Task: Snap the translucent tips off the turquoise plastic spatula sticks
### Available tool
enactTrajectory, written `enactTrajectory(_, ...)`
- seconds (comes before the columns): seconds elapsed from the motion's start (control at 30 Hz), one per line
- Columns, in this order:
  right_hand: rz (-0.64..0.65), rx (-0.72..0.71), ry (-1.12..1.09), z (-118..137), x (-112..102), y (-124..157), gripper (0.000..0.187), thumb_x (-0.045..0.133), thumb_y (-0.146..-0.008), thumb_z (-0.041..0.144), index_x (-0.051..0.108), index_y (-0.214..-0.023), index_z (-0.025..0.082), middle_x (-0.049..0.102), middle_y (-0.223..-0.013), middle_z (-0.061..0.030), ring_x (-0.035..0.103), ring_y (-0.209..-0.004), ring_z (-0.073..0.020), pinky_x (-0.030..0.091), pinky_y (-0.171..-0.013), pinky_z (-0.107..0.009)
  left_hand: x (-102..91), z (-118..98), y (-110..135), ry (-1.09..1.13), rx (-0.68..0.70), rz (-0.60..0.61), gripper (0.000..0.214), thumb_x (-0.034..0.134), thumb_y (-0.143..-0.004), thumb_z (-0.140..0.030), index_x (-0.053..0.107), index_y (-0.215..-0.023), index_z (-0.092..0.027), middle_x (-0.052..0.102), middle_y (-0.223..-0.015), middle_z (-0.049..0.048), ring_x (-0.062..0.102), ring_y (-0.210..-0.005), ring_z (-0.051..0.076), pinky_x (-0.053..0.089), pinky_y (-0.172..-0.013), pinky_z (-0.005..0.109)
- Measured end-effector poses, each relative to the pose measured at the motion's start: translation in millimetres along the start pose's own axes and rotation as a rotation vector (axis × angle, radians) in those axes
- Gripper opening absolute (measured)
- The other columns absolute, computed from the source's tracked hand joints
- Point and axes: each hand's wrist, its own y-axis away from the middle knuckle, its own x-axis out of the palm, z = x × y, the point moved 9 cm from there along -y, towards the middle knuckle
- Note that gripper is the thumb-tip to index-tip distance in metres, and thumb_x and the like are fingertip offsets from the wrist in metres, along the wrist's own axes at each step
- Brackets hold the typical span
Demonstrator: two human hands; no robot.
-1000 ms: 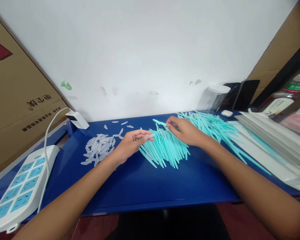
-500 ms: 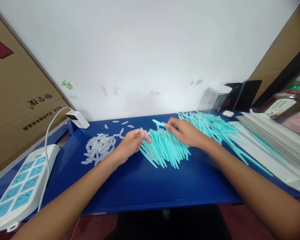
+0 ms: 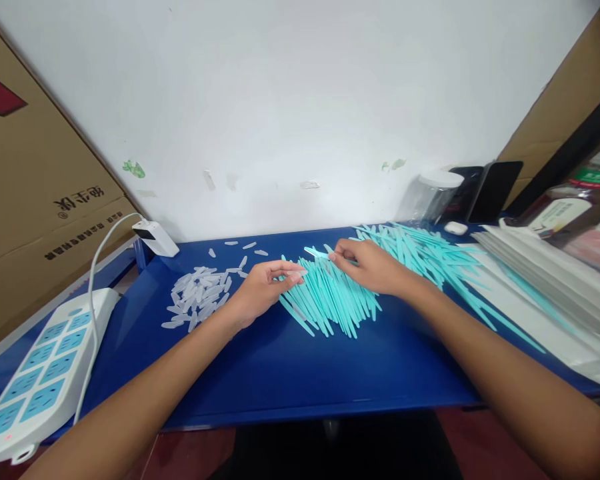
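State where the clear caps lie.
In the head view, the clear caps lie on the blue table's left half, between the left hand and the power strip.

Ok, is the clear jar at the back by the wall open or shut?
Shut. The clear jar has its white lid seated flat on top, covering the whole mouth, with no gap showing.

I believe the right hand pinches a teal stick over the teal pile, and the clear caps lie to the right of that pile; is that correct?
Not quite: the head view shows the clear caps lying left of the teal pile. The right hand does pinch a teal stick over it.
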Motion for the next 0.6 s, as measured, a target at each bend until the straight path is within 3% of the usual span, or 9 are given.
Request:
enactTrajectory(0.27,0.007,0.012,0.009,1.2,0.3,-0.3,0.033,0.049,-0.105,0.044,0.055,-0.083,0.021,0.051,-0.062,0.003,0.044,-0.056,-0.0142,0.027,-0.06,-0.031,3.3,-4.8,1.4,0.104,-0.045,0.038,0.04,0.071,-0.093,-0.054,0.065,-0.11,-0.018,0.076,-0.103,0.0082,0.027,-0.047,0.004,0.021,-0.044,0.023)
enactTrajectory(0.37,0.019,0.017,0.004,0.8,2.0,0.0,0.033,0.048,-0.105,0.044,0.055,-0.083,0.021,0.051,-0.062,0.0026,0.044,-0.056,-0.0144,0.026,-0.06,-0.031,5.3,-5.5,2.5,0.13,-0.06,0.046,0.038,0.069,-0.095,-0.054,0.061,-0.101,-0.018,0.071,-0.091,0.0048,0.024,-0.048,0.005,0.018,-0.044,0.024)
enactTrajectory(0.5,0.026,0.023,0.01,-0.5,1.9,0.5,0.032,0.048,-0.105,0.044,0.056,-0.084,0.021,0.052,-0.064,0.0021,0.045,-0.057,-0.0146,0.026,-0.06,-0.031,9.9,0.1,3.6,0.118,-0.079,0.096,0.04,0.063,-0.098,-0.057,0.065,-0.094,-0.017,0.049,-0.064,-0.0039,0.02,-0.049,0.007,0.017,-0.046,0.025)
enactTrajectory(0.6,0.024,0.021,0.027,-1.0,1.4,0.5,0.032,0.049,-0.105,0.044,0.056,-0.084,0.021,0.052,-0.064,0.0024,0.045,-0.057,-0.0145,0.027,-0.06,-0.031,11.7,2.8,4.1,0.098,-0.082,0.126,0.044,0.057,-0.101,-0.058,0.066,-0.087,-0.017,0.031,-0.057,-0.0074,0.018,-0.048,0.008,0.015,-0.046,0.026)
